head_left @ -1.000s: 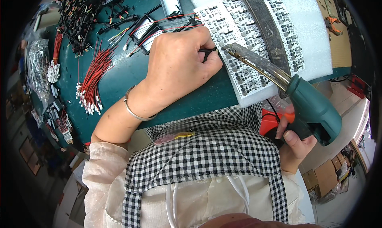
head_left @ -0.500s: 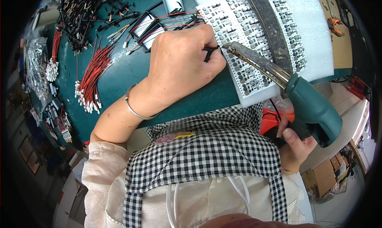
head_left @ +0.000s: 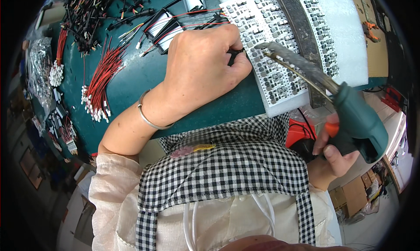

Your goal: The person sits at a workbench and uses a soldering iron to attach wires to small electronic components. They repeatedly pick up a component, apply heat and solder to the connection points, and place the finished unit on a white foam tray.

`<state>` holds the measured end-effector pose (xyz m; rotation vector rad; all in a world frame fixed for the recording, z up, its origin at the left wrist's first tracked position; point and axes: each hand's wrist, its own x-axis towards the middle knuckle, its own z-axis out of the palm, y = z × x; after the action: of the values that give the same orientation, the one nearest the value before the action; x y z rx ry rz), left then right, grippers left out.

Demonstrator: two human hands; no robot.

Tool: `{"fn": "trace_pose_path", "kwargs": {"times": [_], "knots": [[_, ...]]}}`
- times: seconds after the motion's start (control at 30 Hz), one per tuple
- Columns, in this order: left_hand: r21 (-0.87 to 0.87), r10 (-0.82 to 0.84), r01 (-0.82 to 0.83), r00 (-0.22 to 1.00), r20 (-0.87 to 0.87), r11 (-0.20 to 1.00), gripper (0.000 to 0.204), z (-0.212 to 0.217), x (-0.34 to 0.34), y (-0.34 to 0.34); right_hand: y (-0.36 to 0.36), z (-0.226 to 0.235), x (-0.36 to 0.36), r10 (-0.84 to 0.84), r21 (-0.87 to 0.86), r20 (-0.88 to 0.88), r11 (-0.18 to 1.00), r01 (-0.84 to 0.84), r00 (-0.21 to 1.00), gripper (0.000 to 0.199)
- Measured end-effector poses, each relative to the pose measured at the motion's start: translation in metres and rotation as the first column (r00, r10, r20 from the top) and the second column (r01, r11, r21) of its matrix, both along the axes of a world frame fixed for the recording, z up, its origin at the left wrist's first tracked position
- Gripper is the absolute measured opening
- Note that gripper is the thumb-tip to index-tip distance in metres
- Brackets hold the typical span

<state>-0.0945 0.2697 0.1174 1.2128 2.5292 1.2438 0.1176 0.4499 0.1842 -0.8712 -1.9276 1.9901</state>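
My left hand (head_left: 203, 69) is closed in a pinch at the left edge of a white circuit board panel (head_left: 275, 93). A small black piece (head_left: 235, 54) shows between its thumb and fingers; most of it is hidden. My right hand (head_left: 337, 159) grips the handle of a green soldering gun (head_left: 361, 115) with an orange trigger. The gun's long metal tip points left and hangs over the panel, a little apart from my left fingers. Rows of dark components cover the panel, and two thin red wires run leftward from its upper left edge.
White foam (head_left: 350, 54) lies under the panel, and a dark curved metal bar (head_left: 299, 25) rests across it. Bundled red wires (head_left: 105, 78) with white connectors lie left on the green table (head_left: 131, 98). Black cables (head_left: 85, 21) pile up behind. Orange-handled pliers (head_left: 371, 31) sit far right.
The soldering gun has moved right, its tip drawing away from my left fingers. My right hand has shifted right with it. My left hand has barely moved.
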Motion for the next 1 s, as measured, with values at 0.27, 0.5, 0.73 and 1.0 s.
{"fn": "trace_pose_path", "kwargs": {"times": [0.27,0.5,0.73,1.0], "knots": [[-0.002,-0.001,0.001,1.0,-0.014,1.0,0.012,-0.002,0.002,-0.001,-0.008,-0.004,-0.004,-0.061,0.035,-0.009,0.998,0.061,0.998,0.066],[-0.062,-0.029,0.043,0.979,0.203,0.997,0.008,0.001,-0.004,-0.003,-0.005,0.001,-0.005,-0.073,0.07,0.0,0.995,0.072,0.997,0.067],[-0.036,-0.052,0.132,0.609,0.791,0.991,0.009,0.006,-0.023,-0.006,-0.001,0.001,0.0,-0.092,0.03,-0.038,0.995,0.093,0.995,0.067],[-0.03,-0.01,0.043,0.715,0.699,0.999,0.009,0.005,-0.011,-0.006,-0.005,0.004,0.003,-0.118,-0.023,-0.053,0.993,0.117,0.992,0.068]]}}
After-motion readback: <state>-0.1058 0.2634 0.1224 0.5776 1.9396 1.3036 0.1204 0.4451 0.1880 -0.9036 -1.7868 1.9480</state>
